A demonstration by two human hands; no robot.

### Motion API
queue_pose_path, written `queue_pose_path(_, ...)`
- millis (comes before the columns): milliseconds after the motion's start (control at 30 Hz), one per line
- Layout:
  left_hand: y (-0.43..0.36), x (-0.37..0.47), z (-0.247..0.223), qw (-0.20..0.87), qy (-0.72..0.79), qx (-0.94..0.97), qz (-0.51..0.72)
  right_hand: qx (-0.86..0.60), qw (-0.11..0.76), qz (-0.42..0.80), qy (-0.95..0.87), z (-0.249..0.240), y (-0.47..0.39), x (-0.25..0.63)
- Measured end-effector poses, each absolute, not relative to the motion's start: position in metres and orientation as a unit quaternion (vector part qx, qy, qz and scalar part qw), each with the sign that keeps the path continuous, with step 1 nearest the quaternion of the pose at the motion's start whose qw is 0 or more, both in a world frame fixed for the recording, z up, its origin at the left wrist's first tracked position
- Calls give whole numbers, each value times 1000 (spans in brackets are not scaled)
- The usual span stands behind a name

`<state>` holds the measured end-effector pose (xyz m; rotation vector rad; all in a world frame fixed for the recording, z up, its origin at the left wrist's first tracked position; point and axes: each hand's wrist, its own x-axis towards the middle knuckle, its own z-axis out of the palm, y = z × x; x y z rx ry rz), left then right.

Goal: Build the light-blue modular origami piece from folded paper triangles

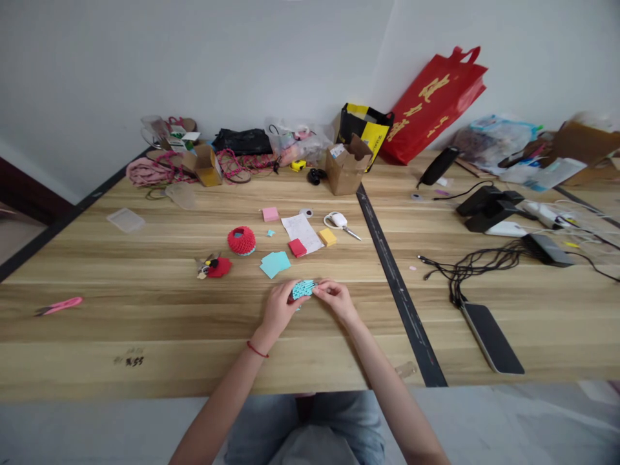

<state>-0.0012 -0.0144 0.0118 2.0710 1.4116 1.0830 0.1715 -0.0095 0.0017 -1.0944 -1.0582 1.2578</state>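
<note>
My left hand [279,306] is closed around a turquoise piece of folded-paper modules [303,289], just above the wooden table. At the right edge of that piece, the fingertips of my right hand [337,299] are pinched together; whether a small module sits between them is too small to tell. Ahead lie several turquoise paper squares [275,264] and a tiny turquoise scrap [271,233]. To the left stands a round red folded-paper ring [241,239] with some turquoise at its base. Beside it rests a small red item with black and yellow parts [214,266].
Red [297,247], yellow [328,237] and pink paper stacks [270,214] lie around a printed sheet [303,229]. White-handled scissors [343,223] are nearby; a pink cutter [60,306] is far left. Bags and a cardboard box [347,169] line the wall. Cables [477,265] and a power bank [493,338] lie right.
</note>
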Motion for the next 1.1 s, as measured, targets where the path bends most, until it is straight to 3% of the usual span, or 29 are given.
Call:
queue_pose_path(300,-12,1,15,452,517,590,425,-457,538,507,-495,9,-10,170)
queue_pose_path(500,-6,1,16,553,486,498,457,-446,544,498,-507,8,-11,170)
queue_pose_path(800,-9,2,19,564,500,493,435,-432,540,456,-561,4,-13,158)
queue_pose_path(1100,-10,1,19,519,509,538,427,-463,520,506,-510,2,-14,156)
